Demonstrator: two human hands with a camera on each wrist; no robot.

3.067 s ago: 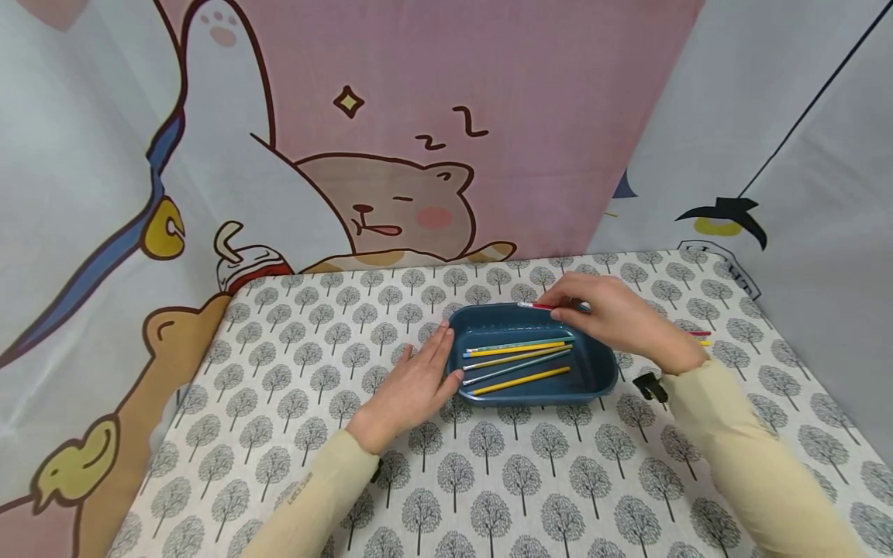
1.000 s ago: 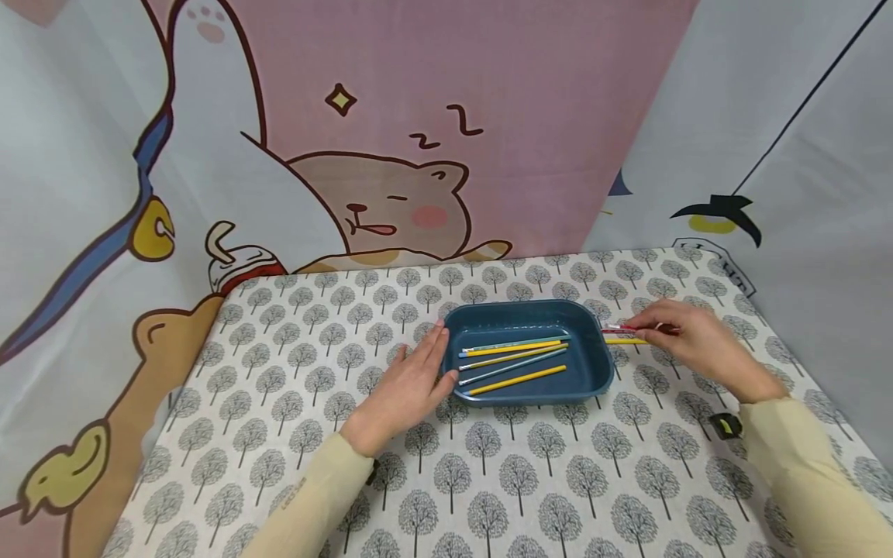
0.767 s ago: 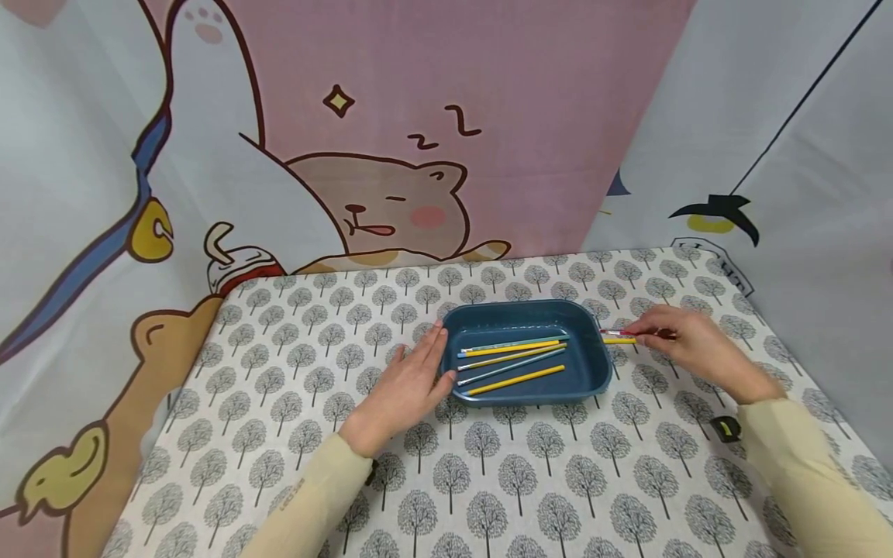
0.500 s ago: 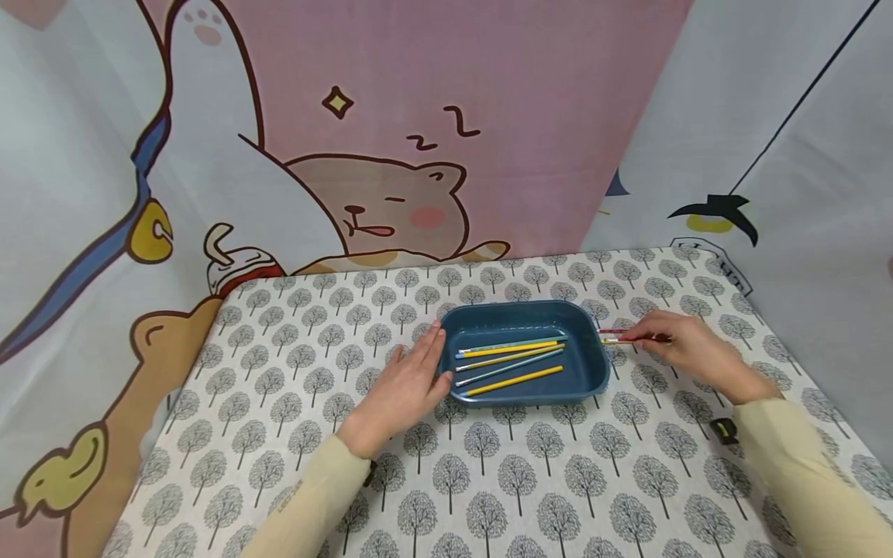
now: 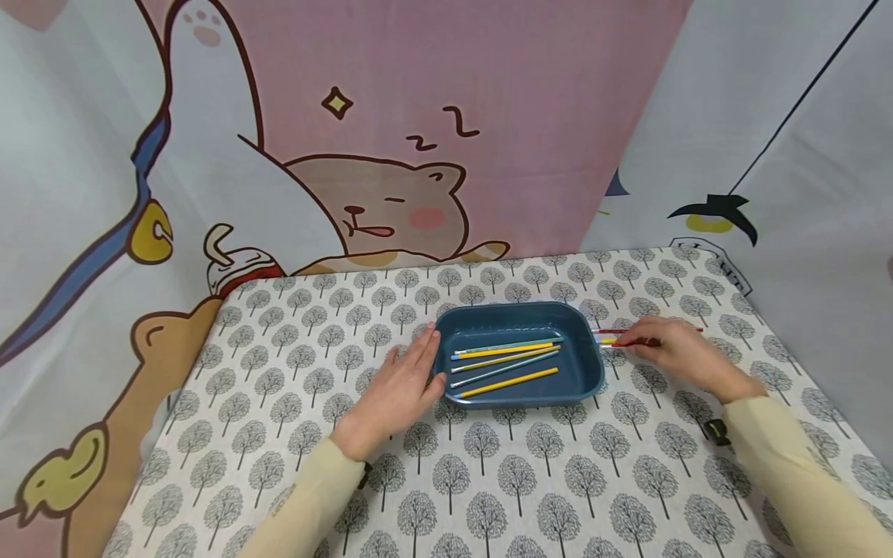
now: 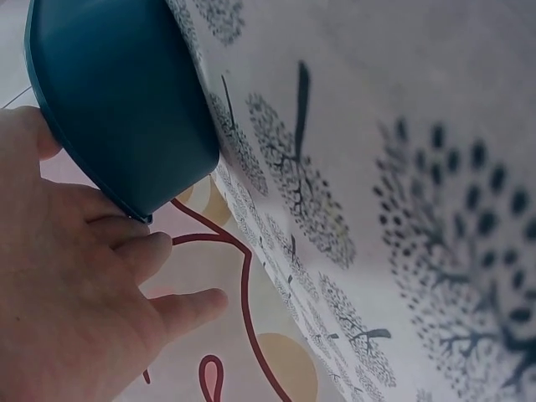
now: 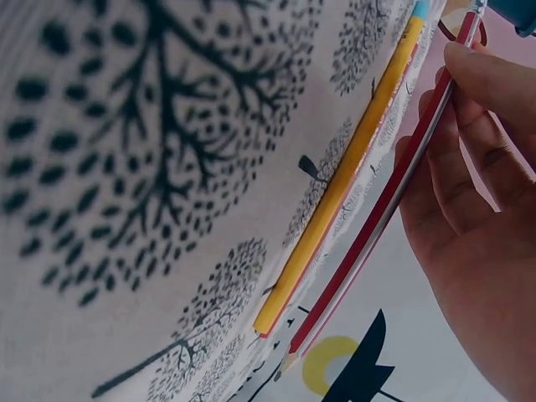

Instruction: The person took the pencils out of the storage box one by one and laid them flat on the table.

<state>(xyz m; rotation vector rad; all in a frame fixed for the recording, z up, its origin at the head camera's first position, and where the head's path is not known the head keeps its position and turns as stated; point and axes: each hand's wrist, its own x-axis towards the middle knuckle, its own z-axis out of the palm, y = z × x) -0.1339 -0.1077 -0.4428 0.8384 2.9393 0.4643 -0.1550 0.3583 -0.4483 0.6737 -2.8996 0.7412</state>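
Observation:
My left hand (image 5: 394, 391) lies along the left end of a dark blue rectangular box (image 5: 516, 403), its fingers extended. In the left wrist view the fingers touch the box's rim. To the right of the box, my right hand (image 5: 673, 353) pinches a red pencil with a white stripe (image 7: 377, 201) between thumb and fingers, close over the cloth. The pencil's sharpened tip points away from the box. A yellow pencil (image 7: 335, 184) lies on the cloth beside it, and behind is another red pencil (image 5: 603, 331), partly covered by the hand.
Several yellow and teal pencils, one of them a yellow pencil (image 5: 509, 383), lie inside the box, roughly side by side. A tree-print cloth (image 5: 481, 484) covers the table. Cartoon-printed curtains (image 5: 558, 116) rise behind and on both sides.
My right hand has carried the red pencil from over the box's far rim to the cloth on the right, lowering it in front of the yellow one. Left hand and box have shifted slightly left.

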